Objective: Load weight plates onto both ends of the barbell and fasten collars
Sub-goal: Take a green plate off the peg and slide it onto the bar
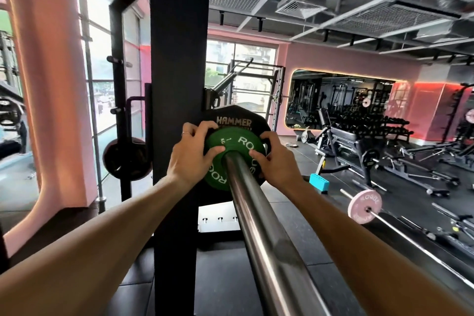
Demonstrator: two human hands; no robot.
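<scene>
The barbell's steel sleeve (259,215) runs from the bottom centre away from me. A small green Rogue plate (232,141) sits on the sleeve, flat against a larger black Hammer plate (237,117) behind it. My left hand (191,154) grips the green plate's left rim, thumb on its face. My right hand (275,159) holds its right rim, fingers curled behind. No collar is in view.
A black rack upright (177,64) stands just left of the plates. A black plate (125,158) hangs on a storage peg to the left. A second barbell with a pink plate (364,206) lies on the floor at right, near a teal block (319,182). Benches and dumbbell racks fill the far right.
</scene>
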